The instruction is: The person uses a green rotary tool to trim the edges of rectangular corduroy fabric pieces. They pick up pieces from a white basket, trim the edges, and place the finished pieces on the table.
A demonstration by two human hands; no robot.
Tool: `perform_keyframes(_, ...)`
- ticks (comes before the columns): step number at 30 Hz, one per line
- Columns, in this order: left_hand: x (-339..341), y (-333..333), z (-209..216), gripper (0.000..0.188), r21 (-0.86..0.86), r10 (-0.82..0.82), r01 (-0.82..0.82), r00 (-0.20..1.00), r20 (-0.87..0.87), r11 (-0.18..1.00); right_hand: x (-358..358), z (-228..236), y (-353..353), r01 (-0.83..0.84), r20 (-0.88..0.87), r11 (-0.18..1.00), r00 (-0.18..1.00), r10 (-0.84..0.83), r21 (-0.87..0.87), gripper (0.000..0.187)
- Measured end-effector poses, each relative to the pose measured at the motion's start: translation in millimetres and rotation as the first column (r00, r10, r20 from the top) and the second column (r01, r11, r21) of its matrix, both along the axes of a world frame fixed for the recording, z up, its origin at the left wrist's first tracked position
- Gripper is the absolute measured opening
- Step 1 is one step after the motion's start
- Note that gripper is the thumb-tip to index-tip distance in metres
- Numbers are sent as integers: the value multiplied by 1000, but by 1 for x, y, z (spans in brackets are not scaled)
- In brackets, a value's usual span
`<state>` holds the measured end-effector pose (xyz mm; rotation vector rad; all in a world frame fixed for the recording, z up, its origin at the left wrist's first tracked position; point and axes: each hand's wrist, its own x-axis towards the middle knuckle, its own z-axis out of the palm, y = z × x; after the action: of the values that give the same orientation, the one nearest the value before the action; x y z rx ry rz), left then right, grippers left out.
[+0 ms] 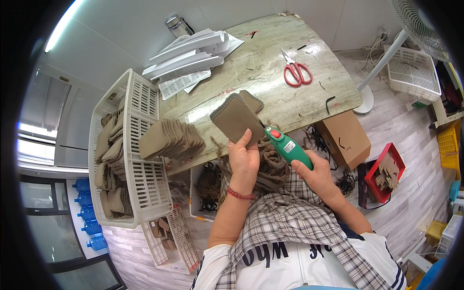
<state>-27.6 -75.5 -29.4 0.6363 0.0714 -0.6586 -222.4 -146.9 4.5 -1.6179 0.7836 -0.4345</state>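
Observation:
My left hand (244,157) grips a flat brown piece with rounded corners (236,118), thumb on its face, above the table's front edge. A similar brown piece (252,100) shows partly behind it. In my right hand (314,176) is a green handheld power tool with a red button (289,147). Its narrow dark tip meets or nearly meets the right edge of the piece; I cannot tell whether they touch. A row of stacked brown pieces (169,139) leans on the table to the left. Below my hands, brown cord-like strips (270,166) lie bunched over my lap.
A white slatted basket (150,169) holding more brown pieces stands at the left. On the table (261,53) lie red-handled scissors (297,72) and a paper pile (188,58). A cardboard box (345,137), a red-edged box (389,174) and a fan (420,24) are at the right.

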Motion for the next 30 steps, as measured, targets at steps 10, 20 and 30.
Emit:
perform_keyframes(10, -18, 0, -4, 41, 10, -95, 95, 995, 3, 995, 0, -2, -4, 33, 22, 999, 999, -33, -25, 33)
perform_keyframes(20, -31, 7, -12, 43, 38, -206, 207, 978, -25, 978, 0, 2, -10, 58, 44, 998, 997, -58, 18, 35)
perform_keyframes(30, -21, 30, -11, 40, 181, -333, 319, 942, 50, 930, -11, 2, -19, -1, 53, 996, 999, -3, 89, 34)
